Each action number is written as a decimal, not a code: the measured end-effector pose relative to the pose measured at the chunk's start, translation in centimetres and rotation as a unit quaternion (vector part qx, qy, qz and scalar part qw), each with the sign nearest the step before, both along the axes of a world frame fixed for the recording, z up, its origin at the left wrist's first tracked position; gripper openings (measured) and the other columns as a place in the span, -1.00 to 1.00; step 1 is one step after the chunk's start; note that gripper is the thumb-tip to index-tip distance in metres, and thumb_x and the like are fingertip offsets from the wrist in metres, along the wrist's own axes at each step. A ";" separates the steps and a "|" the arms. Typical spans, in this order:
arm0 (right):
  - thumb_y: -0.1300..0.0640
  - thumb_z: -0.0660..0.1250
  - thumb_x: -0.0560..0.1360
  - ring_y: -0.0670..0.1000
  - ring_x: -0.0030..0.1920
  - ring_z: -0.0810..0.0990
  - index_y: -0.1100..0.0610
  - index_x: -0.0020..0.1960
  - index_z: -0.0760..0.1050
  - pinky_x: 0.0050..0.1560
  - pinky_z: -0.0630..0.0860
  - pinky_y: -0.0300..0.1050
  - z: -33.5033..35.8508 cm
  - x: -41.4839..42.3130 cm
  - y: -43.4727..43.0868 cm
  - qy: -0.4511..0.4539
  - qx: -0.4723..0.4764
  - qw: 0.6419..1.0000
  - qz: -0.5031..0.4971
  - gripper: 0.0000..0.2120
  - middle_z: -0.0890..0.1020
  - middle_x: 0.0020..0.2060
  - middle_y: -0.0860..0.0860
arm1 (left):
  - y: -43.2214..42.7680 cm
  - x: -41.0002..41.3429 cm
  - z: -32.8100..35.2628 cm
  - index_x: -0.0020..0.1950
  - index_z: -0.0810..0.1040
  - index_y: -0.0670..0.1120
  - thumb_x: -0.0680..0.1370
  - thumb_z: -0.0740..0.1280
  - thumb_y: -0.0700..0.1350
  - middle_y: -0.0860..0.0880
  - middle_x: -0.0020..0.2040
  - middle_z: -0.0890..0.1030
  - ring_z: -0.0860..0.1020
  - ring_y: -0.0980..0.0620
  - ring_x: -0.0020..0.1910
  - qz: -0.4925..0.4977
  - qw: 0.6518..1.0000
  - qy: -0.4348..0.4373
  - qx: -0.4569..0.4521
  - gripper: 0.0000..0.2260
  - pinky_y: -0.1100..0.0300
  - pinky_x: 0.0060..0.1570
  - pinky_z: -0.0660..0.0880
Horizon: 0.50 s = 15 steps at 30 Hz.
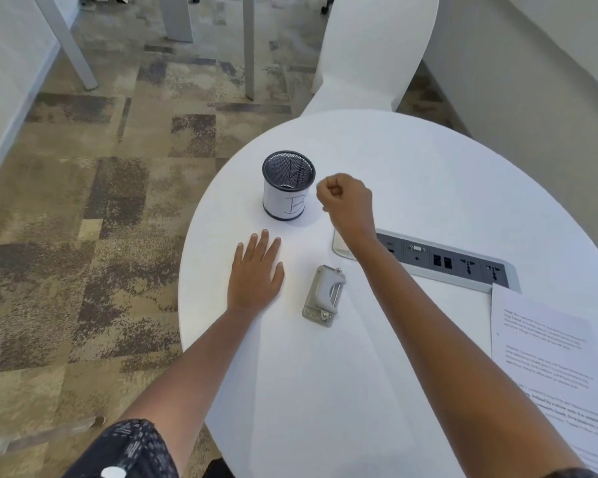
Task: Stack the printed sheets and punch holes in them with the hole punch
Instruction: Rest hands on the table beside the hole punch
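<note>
The punch (323, 296) lies on the white table (428, 174) between the two forearms, untouched. The left hand (256, 270) rests flat and spread just beside it; the right hand (347, 198) hovers as an empty fist beyond it, near the cup (287, 188). Printed sheets (546, 357) lie far right.
</note>
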State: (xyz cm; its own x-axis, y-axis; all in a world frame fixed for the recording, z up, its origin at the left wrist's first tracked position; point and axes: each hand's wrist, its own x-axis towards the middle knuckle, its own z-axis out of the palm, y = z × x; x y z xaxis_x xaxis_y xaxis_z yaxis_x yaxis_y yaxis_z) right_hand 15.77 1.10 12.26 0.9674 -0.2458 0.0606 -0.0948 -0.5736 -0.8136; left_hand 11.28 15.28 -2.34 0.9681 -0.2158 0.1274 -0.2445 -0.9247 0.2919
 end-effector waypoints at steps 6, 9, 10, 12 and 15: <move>0.27 0.19 0.46 0.14 -0.15 0.56 0.34 -0.13 0.54 -0.09 0.48 0.00 0.5 3.9 1.8 -0.017 -0.072 0.997 0.022 -0.82 0.63 -0.22 0.18 | -0.1 0.5 -0.3 0.31 0.46 -0.11 0.48 0.10 -0.03 -0.17 0.34 0.48 0.46 -0.16 0.31 0.002 1.000 -0.002 0.000 -0.56 -0.14 0.28 0.36; 0.36 0.15 0.43 0.31 -0.02 0.55 0.44 -0.09 0.51 -0.02 0.49 0.16 -0.3 4.9 2.2 0.004 -0.116 0.993 0.038 -0.80 0.62 -0.09 0.35 | -0.2 0.6 -0.1 0.31 0.45 -0.11 0.48 0.10 -0.03 -0.16 0.35 0.47 0.46 -0.16 0.31 -0.001 1.000 0.002 0.003 -0.56 -0.14 0.29 0.35; 0.37 0.14 0.42 0.32 -0.01 0.54 0.45 -0.09 0.50 -0.02 0.49 0.18 -0.4 5.0 2.3 0.007 -0.118 0.992 0.037 -0.79 0.61 -0.08 0.36 | -0.2 0.5 -0.1 0.31 0.45 -0.11 0.48 0.10 -0.03 -0.16 0.35 0.47 0.46 -0.16 0.31 -0.002 1.000 -0.001 0.001 -0.56 -0.14 0.29 0.35; 0.35 0.15 0.43 0.26 -0.04 0.57 0.39 -0.10 0.53 -0.02 0.51 0.11 -0.5 5.1 2.5 0.006 -0.115 0.993 0.028 -0.80 0.65 -0.10 0.29 | -0.2 0.5 -0.1 0.31 0.46 -0.11 0.48 0.10 -0.03 -0.16 0.35 0.47 0.46 -0.16 0.31 0.003 1.000 0.003 0.000 -0.56 -0.15 0.29 0.35; 0.28 0.22 0.43 0.14 -0.11 0.58 0.26 -0.13 0.54 -0.05 0.50 0.01 -0.8 5.4 2.5 0.015 -0.092 0.996 0.008 -0.87 0.65 -0.17 0.16 | -0.1 0.5 -0.4 0.31 0.46 -0.10 0.48 0.11 -0.03 -0.15 0.35 0.47 0.46 -0.15 0.31 0.004 1.000 -0.002 0.007 -0.57 -0.12 0.29 0.36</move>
State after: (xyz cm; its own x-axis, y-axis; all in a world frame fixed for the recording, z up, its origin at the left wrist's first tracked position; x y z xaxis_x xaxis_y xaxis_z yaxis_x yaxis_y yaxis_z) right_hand 21.15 3.55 11.41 0.9733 -0.2172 0.0736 -0.1073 -0.7150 -0.6908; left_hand 11.81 15.22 -2.72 0.9693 -0.2104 0.1273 -0.2385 -0.9307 0.2774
